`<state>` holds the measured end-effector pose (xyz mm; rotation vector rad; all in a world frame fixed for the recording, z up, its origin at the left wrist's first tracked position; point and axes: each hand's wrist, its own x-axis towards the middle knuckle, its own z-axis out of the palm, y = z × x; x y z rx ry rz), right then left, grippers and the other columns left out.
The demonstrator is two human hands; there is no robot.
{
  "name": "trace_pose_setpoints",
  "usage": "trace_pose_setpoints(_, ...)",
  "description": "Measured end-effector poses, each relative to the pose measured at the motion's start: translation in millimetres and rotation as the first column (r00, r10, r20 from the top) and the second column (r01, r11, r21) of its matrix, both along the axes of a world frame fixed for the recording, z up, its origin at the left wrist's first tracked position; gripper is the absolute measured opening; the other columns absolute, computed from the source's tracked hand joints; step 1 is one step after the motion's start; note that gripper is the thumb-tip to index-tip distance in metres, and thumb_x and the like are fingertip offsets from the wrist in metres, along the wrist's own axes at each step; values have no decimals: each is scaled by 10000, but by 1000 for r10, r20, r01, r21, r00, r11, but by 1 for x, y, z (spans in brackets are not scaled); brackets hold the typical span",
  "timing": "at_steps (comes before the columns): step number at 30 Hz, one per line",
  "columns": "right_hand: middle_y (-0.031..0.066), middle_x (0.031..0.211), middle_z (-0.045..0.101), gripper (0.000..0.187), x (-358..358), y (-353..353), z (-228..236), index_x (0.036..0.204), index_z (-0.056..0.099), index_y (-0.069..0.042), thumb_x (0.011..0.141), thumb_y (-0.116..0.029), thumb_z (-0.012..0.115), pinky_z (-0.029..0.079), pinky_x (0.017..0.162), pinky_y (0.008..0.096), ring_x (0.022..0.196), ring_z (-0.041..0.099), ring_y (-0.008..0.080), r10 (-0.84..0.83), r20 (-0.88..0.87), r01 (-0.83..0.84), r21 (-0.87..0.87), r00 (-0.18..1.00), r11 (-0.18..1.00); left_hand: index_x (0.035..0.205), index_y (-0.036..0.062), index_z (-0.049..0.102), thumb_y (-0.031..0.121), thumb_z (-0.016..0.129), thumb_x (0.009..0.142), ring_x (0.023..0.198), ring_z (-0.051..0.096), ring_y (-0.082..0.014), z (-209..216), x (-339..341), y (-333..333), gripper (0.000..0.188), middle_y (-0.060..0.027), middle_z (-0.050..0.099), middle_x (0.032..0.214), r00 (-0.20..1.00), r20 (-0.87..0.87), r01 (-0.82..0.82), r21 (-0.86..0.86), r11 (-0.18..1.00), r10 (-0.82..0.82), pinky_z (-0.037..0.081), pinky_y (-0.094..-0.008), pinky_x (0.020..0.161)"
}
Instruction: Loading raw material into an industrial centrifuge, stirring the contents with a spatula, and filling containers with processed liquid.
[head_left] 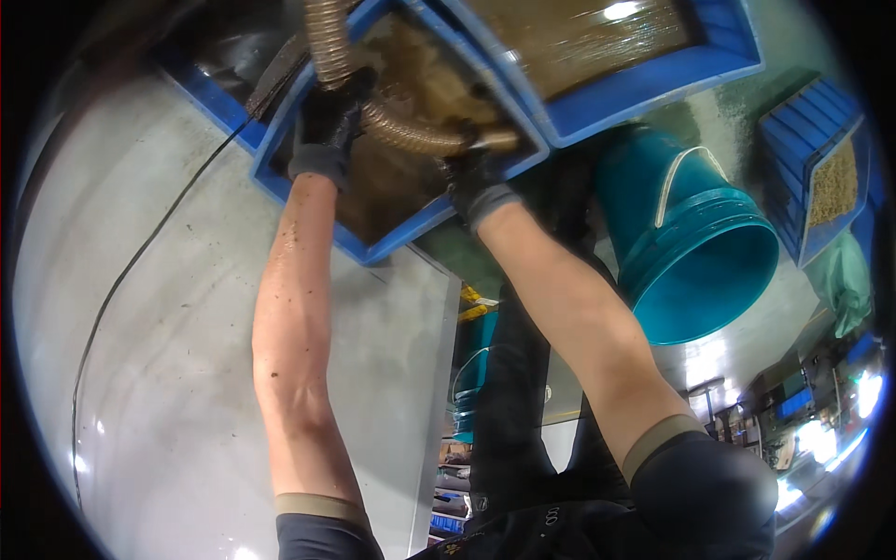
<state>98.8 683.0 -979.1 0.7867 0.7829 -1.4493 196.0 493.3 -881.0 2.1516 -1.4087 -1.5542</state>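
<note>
A ribbed, translucent brownish hose [411,131] comes down from the top edge and bends to the right over a blue bin [411,235] of murky brown water. My left hand [331,117], in a dark wet glove with a grey cuff, is closed around the hose's upright stretch. Close to the hose's end, my right hand [473,173], gloved the same way, grips it from below. Both forearms are bare and the left one has specks of dirt. The hose's open end lies by the bin's right wall.
Another blue bin [653,82] with brown water adjoins at the upper right. A teal bucket [695,266] with a white handle lies tilted at right, near a blue crate [821,159] of tan grains. A black cable [154,238] crosses the pale grey surface [177,373] at left.
</note>
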Motion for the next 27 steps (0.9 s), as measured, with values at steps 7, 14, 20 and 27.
trace_pose_setpoints(7, 179, 1073, 643, 368, 7, -3, -58, 1173, 579, -69, 838, -214, 626, 483, 840, 390, 1016, 600, 344, 690, -699, -542, 513, 186, 666, 989, -8, 656, 346, 719, 801, 712, 572, -143, -13, 0, -11, 406, -65, 653, 812, 976, -34, 204, -202, 958, -215, 461, -301, 680)
trace_pose_setpoints(14, 96, 989, 648, 277, 40, -33, 14, 1079, 619, -63, 836, -190, 659, 488, 758, 340, 890, 612, 225, 617, -450, -424, 460, 646, 780, 988, -3, 659, 349, 718, 803, 749, 591, -155, -3, 44, -12, 402, -76, 663, 823, 986, 1, 168, -73, 983, -168, 460, -311, 715)
trace_pose_setpoints(20, 96, 1048, 604, 400, 23, -35, 17, 1152, 563, -16, 848, -250, 677, 475, 782, 340, 878, 569, 202, 577, -416, -352, 502, 703, 790, 1005, -13, 640, 366, 700, 813, 743, 610, -171, -16, 26, -15, 429, -90, 667, 858, 971, 1, 240, -85, 967, -241, 465, -325, 720)
trace_pose_setpoints(27, 170, 1251, 465, 409, -12, -32, 34, 1339, 368, -48, 961, -142, 491, 483, 926, 381, 1121, 460, 230, -69, -473, 237, 306, 879, 922, 1038, 33, 634, 357, 723, 806, 798, 622, -168, -9, 3, -2, 409, -67, 662, 863, 974, -210, -47, 170, 984, 83, 507, -317, 663)
